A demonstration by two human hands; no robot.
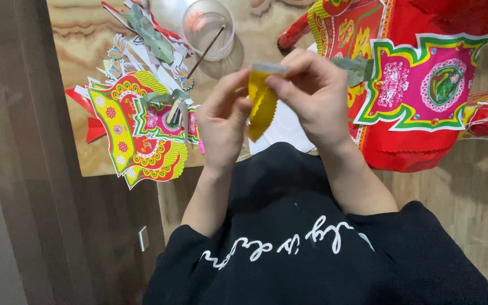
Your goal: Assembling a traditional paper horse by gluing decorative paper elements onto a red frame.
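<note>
Head view: both hands' [221, 121] [312, 96] fingers partly hide a yellow paper strip [261, 107].

Yellow paper piece [262, 104] with a scalloped, wavy edge and a pale grey strip along its top, held upright above the table, pinched at the top between both hands, its lower point hanging free, slightly curled

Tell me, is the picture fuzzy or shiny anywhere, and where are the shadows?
Head view: mostly sharp, the left hand and right hand clear on the yellow paper strip; soft glare on the clear plastic cup and the tabletop beside it; the cup casts a faint shadow toward the hands; the wooden panel at the left looks dim, and edges bend slightly from the wide lens.
</note>
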